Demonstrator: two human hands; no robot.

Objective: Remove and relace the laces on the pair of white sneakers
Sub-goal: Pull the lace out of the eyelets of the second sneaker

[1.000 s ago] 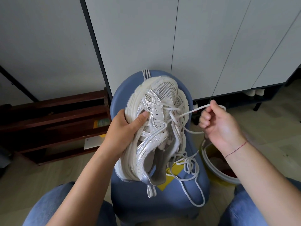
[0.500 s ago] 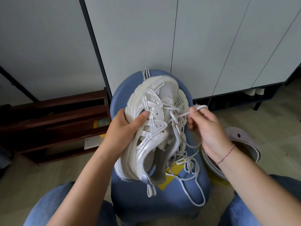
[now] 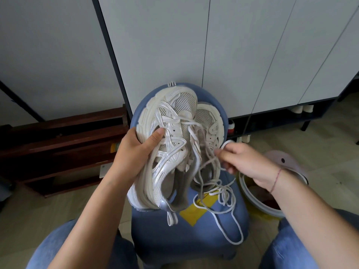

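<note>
My left hand [image 3: 136, 150] grips a white and silver sneaker [image 3: 171, 144] by its side, toe pointing away, tilted above a blue stool [image 3: 194, 235]. A second white sneaker [image 3: 210, 123] lies on the stool right behind it, mostly hidden. My right hand [image 3: 244, 162] pinches the white lace [image 3: 225, 191] beside the held shoe's eyelets, with a small loop showing above the fingers. The lace runs slack from the upper eyelets through my fingers and piles in loose coils on the stool seat, one end trailing over the front edge.
A dark wooden shoe rack [image 3: 58, 146] stands at the left against the wall. White cabinet doors [image 3: 233, 55] fill the back. A yellow and white bucket [image 3: 258, 200] with a pale lid [image 3: 285, 164] sits on the floor at the right. My knees in jeans flank the stool.
My right hand came back from the far right to the shoe and then dropped lower along the eyelets, so the taut lace went slack. The held sneaker tilted left, uncovering the second shoe.
</note>
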